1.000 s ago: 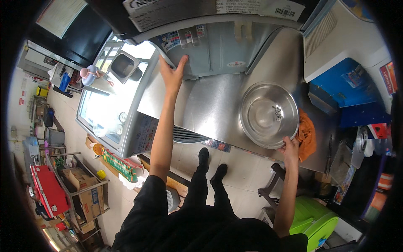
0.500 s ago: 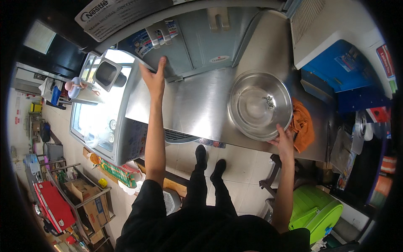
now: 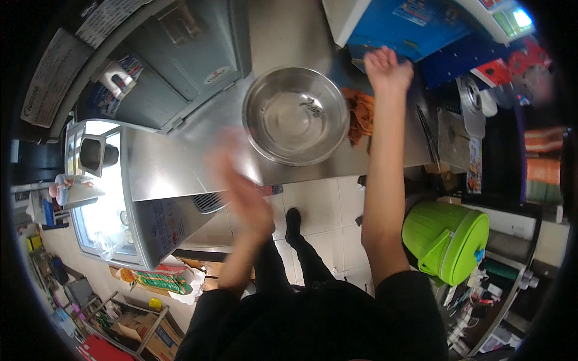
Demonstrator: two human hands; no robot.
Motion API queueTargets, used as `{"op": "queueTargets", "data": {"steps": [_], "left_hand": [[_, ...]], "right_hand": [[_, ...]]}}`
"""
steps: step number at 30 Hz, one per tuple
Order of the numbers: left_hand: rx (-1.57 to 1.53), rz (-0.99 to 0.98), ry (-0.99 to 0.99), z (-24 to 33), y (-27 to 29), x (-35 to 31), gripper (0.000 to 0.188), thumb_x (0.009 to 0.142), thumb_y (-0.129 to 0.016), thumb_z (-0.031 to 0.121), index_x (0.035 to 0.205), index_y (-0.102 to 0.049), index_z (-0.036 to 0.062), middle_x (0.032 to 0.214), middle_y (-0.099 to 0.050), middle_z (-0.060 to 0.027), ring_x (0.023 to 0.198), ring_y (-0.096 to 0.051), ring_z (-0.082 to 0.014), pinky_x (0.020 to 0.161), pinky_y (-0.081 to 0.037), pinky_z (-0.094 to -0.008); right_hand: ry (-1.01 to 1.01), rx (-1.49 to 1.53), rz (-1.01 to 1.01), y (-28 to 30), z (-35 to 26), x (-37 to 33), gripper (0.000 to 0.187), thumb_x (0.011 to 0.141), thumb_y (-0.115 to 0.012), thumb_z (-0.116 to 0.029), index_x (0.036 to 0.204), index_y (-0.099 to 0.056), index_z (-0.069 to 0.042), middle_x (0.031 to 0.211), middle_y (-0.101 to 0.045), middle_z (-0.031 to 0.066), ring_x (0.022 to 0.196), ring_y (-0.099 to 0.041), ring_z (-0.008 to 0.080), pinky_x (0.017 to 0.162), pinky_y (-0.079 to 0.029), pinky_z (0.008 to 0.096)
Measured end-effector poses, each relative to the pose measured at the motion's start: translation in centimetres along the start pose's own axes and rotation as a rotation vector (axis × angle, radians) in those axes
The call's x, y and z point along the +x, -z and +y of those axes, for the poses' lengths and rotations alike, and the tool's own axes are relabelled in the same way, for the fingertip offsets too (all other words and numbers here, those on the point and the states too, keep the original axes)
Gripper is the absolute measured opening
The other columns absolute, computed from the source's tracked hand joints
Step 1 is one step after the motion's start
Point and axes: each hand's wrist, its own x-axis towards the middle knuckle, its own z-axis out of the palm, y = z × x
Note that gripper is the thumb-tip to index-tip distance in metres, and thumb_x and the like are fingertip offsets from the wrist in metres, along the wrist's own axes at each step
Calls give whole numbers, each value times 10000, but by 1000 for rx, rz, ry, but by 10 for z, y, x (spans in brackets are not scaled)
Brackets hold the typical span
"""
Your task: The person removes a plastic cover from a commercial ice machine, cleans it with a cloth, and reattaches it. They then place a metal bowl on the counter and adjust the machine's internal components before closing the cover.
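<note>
A round steel bowl (image 3: 295,153) sits on the steel counter (image 3: 162,159), with a small dark-green clump (image 3: 311,107) at its bottom. My right hand (image 3: 388,71) is raised beyond the bowl's right side, at the lower edge of a blue-fronted machine (image 3: 409,30). Its fingers are curled, and whatever they may grip is hidden. My left hand (image 3: 238,186) hangs over the counter's front edge, left of the bowl, smeared by motion. An orange cloth (image 3: 359,114) lies against the bowl's right side, partly behind my right forearm.
A grey metal cabinet (image 3: 174,66) stands at the back left of the counter. Left of it is a glass-topped display case (image 3: 108,198) carrying a small steel container (image 3: 93,154). On the lower right is a lidded green bucket (image 3: 448,240). Tongs (image 3: 426,132) lie farther right.
My right hand has left the bowl's rim and moved up to the blue-fronted machine. My left hand has come off the grey cabinet's edge and moved back toward me. The view has swung right.
</note>
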Motion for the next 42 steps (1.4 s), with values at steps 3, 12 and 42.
{"op": "queueTargets", "data": {"steps": [3, 12, 42], "left_hand": [[-114, -886, -247, 44, -51, -48, 551, 858, -473, 341, 1356, -326, 159, 1419, -267, -128, 1323, -218, -313, 1057, -94, -546], [313, -167, -165, 9, -54, 19, 542, 796, -592, 207, 1286, -418, 54, 1411, -263, -192, 1317, -212, -348, 1021, -141, -581], [224, 589, 210, -109, 53, 48, 551, 873, -555, 195, 1314, -303, -17, 1329, -355, -187, 1224, -362, -257, 996, -310, -383]], "right_hand": [[-25, 78, 176, -22, 20, 32, 532, 915, -275, -496, 1222, -365, -72, 1113, -446, 70, 846, -400, 179, 789, -364, 384], [305, -1178, -365, 26, 24, -20, 173, 814, -573, -147, 938, -619, -37, 748, -647, 31, 508, -506, 94, 451, -398, 209], [388, -2354, -701, 64, 66, -26, 96, 734, -595, -98, 760, -656, -28, 777, -624, 206, 755, -614, 360, 689, -485, 430]]}}
